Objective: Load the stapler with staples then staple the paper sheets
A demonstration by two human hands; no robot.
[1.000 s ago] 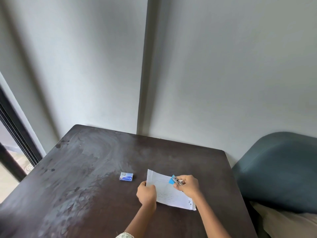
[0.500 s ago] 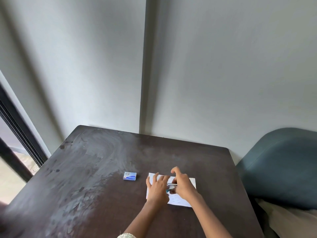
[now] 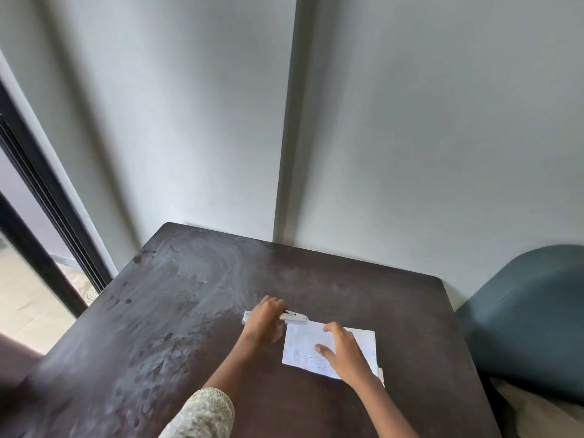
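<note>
Stapler (image 3: 294, 317) found at far-left corner of paper sheets (image 3: 303, 346), clasped by left hand (image 3: 264, 319); judged small, rigid, light. Sheets thin, limp, pinned under spread, unclenched right hand (image 3: 343, 347). Staple box (image 3: 245, 319) just left.

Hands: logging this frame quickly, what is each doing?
Left hand: closed on the stapler.
Right hand: open, flat on the paper sheets.
</note>
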